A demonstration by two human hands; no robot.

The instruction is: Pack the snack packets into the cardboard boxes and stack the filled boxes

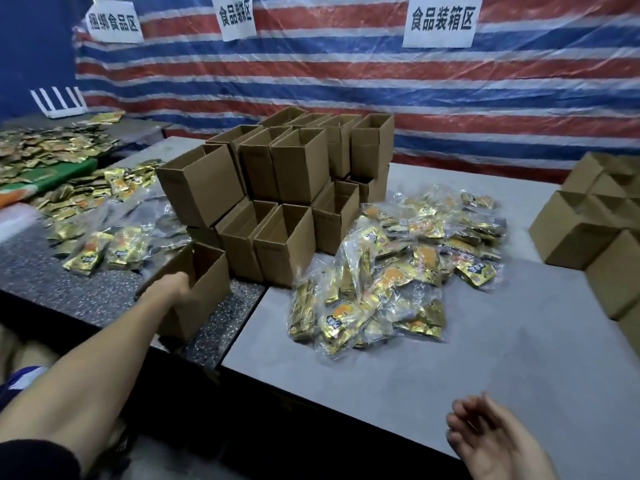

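An open box [202, 292] on the speckled desk [69, 289] is gripped by the left hand [180, 285], fingers apparently curled over its wall, though blurred. The right hand [485, 434] is held relaxed, empty. Snack packets [398, 271] are heaped beside the stacked boxes [277, 188].

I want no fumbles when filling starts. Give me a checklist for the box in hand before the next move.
1. Box held: left hand grips the near wall of the front box. Ok.
2. Top open: no flaps close it. Ok.
3. Box empty inside: the bottom is out of sight. Cannot tell.
4. Other hand free: right hand holds nothing, fingers relaxed. Ok.
5. Supply ready: bagged packets lie heaped on the grey table, right of the box. Ok.
6. Box resting flat: its base edge is blurred. Cannot tell.
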